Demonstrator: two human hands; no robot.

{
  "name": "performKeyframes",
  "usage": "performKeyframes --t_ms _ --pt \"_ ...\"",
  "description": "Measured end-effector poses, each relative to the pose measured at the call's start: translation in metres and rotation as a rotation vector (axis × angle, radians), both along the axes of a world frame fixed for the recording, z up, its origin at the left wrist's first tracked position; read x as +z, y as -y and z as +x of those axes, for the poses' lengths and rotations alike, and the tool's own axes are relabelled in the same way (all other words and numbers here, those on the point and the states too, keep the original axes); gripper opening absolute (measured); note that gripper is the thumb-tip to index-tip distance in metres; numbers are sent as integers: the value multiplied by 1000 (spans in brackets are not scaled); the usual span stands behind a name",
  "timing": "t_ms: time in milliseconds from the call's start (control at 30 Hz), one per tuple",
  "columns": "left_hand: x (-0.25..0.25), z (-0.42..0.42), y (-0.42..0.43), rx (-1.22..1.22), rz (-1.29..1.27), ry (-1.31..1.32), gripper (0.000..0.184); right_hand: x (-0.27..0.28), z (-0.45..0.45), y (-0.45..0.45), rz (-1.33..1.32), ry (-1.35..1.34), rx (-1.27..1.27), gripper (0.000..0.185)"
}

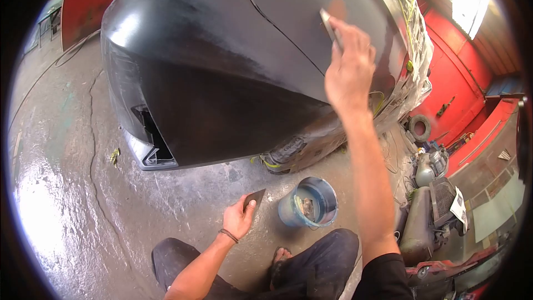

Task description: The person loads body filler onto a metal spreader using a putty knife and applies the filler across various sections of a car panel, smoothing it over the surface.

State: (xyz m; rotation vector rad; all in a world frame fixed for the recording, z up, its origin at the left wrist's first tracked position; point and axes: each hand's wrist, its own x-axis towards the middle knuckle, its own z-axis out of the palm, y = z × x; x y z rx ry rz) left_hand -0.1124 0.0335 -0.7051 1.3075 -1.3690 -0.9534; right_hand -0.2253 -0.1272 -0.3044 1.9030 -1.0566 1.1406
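Note:
The grey-black car body panel curves across the upper middle of the head view, with a thin seam running through it. My right hand is at this panel, its fingers closed round a thin, pale-edged flat block; its exact kind is unclear. Low in front of me, my left hand pinches a dark rectangular sheet, possibly sandpaper, between thumb and fingers. Just right of that hand stands a blue bucket with liquid and a light-coloured item inside.
Wet concrete floor with a long crack spreads left. A wheel sits under the car, and plastic sheeting covers its right side. A tyre, a tank and machine parts line the right.

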Motion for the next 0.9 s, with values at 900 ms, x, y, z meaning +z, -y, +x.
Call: performKeyframes --t_ms 900 --pt "-2 -4 0 17 -40 -23 39 71 -6 9 98 95 103 39"
